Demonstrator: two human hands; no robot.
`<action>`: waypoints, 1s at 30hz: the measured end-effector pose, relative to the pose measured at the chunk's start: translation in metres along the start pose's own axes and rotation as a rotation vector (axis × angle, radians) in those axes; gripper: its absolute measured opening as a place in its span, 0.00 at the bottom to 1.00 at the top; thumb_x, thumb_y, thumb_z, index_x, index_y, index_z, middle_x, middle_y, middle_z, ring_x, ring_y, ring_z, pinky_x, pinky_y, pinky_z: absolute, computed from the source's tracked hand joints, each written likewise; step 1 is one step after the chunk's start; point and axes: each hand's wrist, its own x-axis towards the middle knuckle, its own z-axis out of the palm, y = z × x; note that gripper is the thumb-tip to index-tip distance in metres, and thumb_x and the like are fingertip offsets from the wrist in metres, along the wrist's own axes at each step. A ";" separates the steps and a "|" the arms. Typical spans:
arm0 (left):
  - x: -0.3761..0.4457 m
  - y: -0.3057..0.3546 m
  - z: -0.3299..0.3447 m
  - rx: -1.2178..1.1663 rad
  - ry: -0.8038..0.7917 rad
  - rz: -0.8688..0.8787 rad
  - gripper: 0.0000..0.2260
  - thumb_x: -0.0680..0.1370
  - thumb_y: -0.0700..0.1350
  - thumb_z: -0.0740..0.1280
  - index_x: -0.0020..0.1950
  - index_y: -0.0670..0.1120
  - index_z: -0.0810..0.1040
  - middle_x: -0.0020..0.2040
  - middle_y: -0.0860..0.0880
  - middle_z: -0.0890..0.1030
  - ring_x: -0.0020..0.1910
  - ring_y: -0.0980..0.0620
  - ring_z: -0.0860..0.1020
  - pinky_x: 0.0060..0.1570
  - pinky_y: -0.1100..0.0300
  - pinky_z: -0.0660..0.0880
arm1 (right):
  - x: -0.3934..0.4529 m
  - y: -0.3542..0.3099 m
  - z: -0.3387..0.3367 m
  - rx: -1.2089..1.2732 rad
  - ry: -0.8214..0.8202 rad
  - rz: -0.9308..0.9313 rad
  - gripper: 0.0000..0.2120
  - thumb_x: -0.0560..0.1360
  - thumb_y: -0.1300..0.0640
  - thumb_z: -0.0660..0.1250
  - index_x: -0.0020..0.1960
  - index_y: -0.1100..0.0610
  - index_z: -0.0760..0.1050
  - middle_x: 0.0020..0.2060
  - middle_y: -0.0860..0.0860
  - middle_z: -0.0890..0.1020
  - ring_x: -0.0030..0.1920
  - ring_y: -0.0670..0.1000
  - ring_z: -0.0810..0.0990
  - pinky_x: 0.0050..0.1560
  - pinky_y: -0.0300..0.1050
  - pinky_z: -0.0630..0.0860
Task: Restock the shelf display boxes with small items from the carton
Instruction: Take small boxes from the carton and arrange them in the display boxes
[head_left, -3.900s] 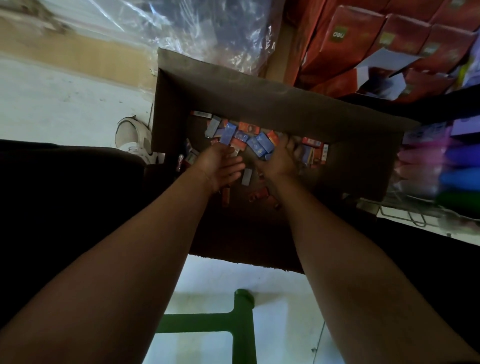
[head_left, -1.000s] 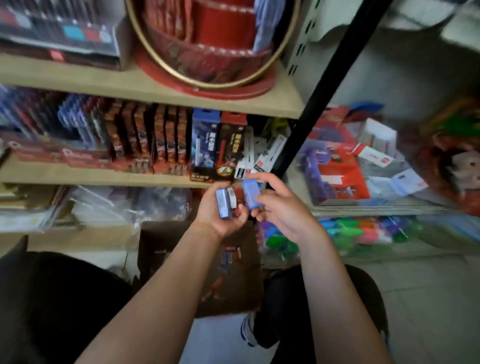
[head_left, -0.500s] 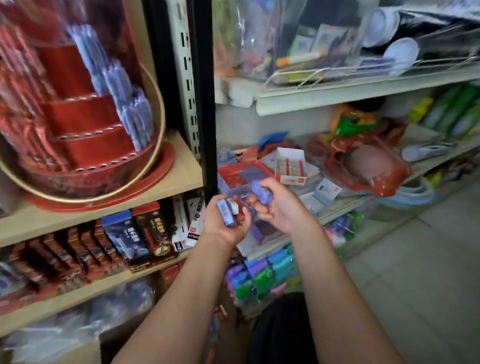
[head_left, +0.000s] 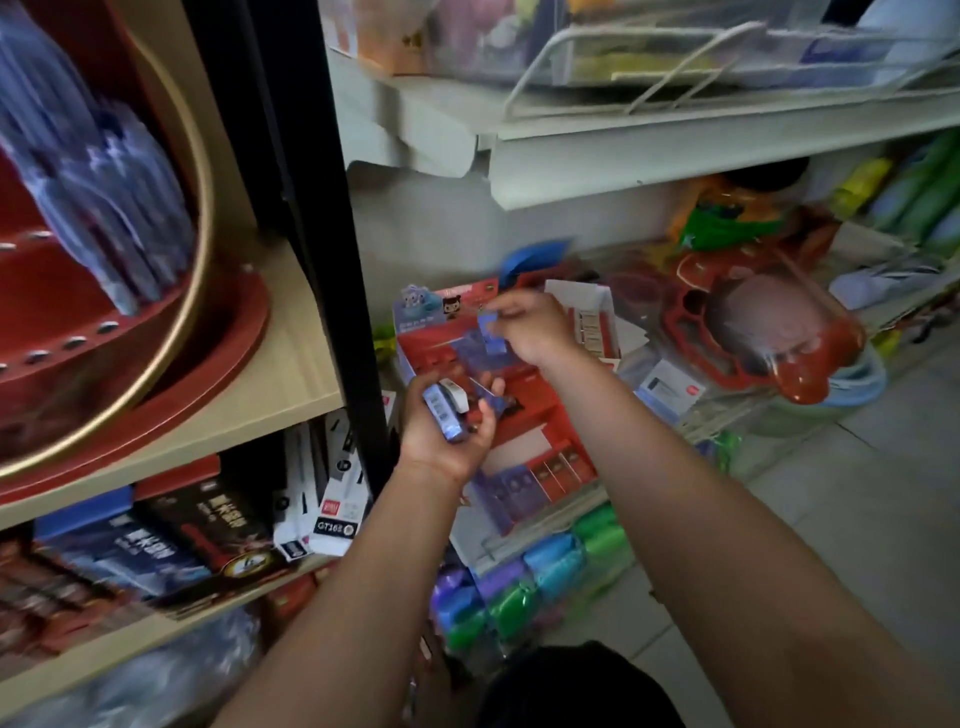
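Note:
My left hand (head_left: 449, 421) grips a small stack of little boxes (head_left: 445, 411), blue and white, in front of the red display box (head_left: 524, 395) on the wire shelf. My right hand (head_left: 530, 330) pinches a single small blue box (head_left: 491, 332) and holds it over the upper part of that red display box, which has rows of blue and red small boxes (head_left: 535, 480) along its front. The carton is out of view.
A black shelf upright (head_left: 311, 218) stands left of my hands. A round red and gold stand with pens (head_left: 104, 249) fills the wooden shelf at left. A white open box (head_left: 587, 322) and a red net bag (head_left: 769, 327) lie right of the display box. Coloured rolls (head_left: 519, 587) sit below.
My view has swung right and closer to the wire shelf. My right hand has moved up and away from my left hand with one blue box, over the red display box.

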 end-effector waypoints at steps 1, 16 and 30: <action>0.005 0.001 -0.002 0.004 0.010 0.003 0.13 0.75 0.51 0.63 0.57 0.47 0.75 0.68 0.46 0.76 0.44 0.46 0.83 0.30 0.64 0.76 | 0.013 0.001 0.007 -0.022 -0.006 -0.006 0.12 0.73 0.72 0.68 0.55 0.66 0.80 0.49 0.58 0.83 0.46 0.50 0.78 0.42 0.37 0.72; 0.009 0.003 -0.009 0.014 -0.024 0.009 0.26 0.75 0.52 0.62 0.71 0.43 0.72 0.66 0.46 0.77 0.45 0.47 0.84 0.31 0.65 0.77 | 0.042 0.027 0.045 -0.759 -0.228 -0.227 0.13 0.77 0.52 0.66 0.59 0.55 0.78 0.53 0.52 0.75 0.45 0.49 0.79 0.40 0.40 0.73; 0.000 -0.001 -0.017 -0.296 -0.206 -0.037 0.24 0.75 0.45 0.66 0.71 0.42 0.71 0.67 0.33 0.74 0.66 0.29 0.71 0.50 0.37 0.78 | -0.030 -0.023 -0.034 -0.227 -0.239 -0.092 0.09 0.78 0.59 0.64 0.50 0.59 0.83 0.40 0.47 0.83 0.40 0.43 0.79 0.42 0.38 0.74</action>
